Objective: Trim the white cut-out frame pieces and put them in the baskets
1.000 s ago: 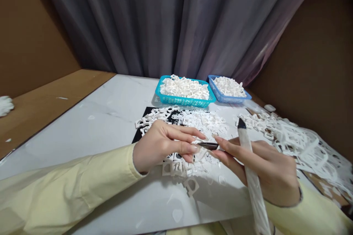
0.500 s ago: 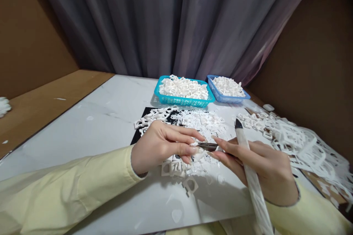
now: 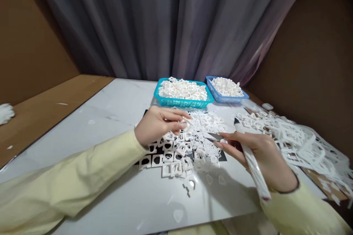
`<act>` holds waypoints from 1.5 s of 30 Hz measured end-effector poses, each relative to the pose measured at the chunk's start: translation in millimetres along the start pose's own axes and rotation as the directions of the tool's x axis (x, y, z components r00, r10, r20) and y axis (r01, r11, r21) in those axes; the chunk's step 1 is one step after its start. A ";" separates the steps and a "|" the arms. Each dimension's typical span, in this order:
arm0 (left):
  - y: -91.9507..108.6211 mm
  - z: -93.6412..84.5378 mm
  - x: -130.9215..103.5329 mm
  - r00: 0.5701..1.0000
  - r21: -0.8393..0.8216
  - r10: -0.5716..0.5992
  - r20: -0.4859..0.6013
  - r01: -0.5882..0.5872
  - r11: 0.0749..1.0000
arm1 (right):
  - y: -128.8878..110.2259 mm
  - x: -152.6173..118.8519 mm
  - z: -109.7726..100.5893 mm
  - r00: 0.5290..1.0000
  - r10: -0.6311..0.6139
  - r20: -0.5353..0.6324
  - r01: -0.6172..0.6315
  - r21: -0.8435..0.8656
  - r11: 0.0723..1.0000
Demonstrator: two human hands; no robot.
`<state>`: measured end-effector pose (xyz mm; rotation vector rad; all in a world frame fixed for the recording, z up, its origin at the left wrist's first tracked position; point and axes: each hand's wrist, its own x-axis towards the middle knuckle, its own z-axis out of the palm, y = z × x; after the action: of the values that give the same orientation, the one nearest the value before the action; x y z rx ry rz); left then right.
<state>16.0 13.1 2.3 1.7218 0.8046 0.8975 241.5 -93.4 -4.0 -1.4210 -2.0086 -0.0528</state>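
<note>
In front of the teal basket (image 3: 183,102), the left hand (image 3: 156,123) pinches a white piece (image 3: 188,125) and the right hand (image 3: 266,156) a pointed tool (image 3: 214,137), probably for fine control.

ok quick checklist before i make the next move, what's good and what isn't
1. Left hand gripping a white piece: ok, pinched at the fingertips.
2. Right hand holding the dark-tipped tool: ok, between thumb and fingers.
3. Tool tip away from the left fingers: ok, a gap shows between them.
4. Black mat free of loose bits: not ok, white pieces and scraps cover much of it.
5. Spare room in the teal basket: not ok, heaped above its rim.
6. White piece trimmed clean: cannot tell, too small and blurred.
</note>
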 end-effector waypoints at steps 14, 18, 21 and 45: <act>-22.9 14.5 215.5 0.994 0.592 -0.060 -0.091 0.102 0.799 | 71.1 -43.0 48.3 0.995 0.098 0.021 -0.093 -0.177 0.980; -17.1 34.0 224.3 0.999 0.749 0.018 -0.051 0.027 0.662 | 81.0 -48.5 48.6 0.994 0.098 -0.054 -0.107 -0.219 0.970; -6.7 30.5 211.5 0.992 0.827 0.124 -0.024 -0.050 0.560 | 86.8 -52.3 47.3 0.988 0.091 -0.123 -0.118 -0.228 0.967; -100.6 -67.1 -33.1 0.663 0.842 0.607 0.437 -0.540 -0.017 | 79.4 -44.4 50.6 0.972 0.005 -0.234 -0.080 -0.312 0.947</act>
<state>-68.7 44.9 -84.5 3.3797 0.6378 1.0720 292.4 -77.7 -93.5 -1.5742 -1.8321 -0.5234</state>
